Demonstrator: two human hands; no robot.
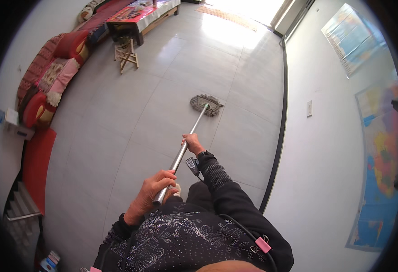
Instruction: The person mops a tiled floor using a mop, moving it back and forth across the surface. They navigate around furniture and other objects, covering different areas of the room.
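Observation:
A flat dust mop's metal handle (179, 155) slants from near my body out over the floor. Close to its upper end, my left hand (156, 188) grips the pole. Farther down the shaft, my right hand (192, 144) is wrapped around it, with a dark band at the wrist. The mop head (206, 104), grey and fringed, lies flat on the tiles ahead of me, joined to the pole by a green-tinted socket. A small device (192, 165) with a cable hangs beside my right wrist.
Grey floor tiles (144, 102) stretch to a bright doorway (246, 12). On the left stand a folding wooden stool (126, 56), a low table (141, 15) and a red armchair (37, 108). A white wall (304, 153) with maps (379, 163) and dark baseboard (277, 159) runs along the right.

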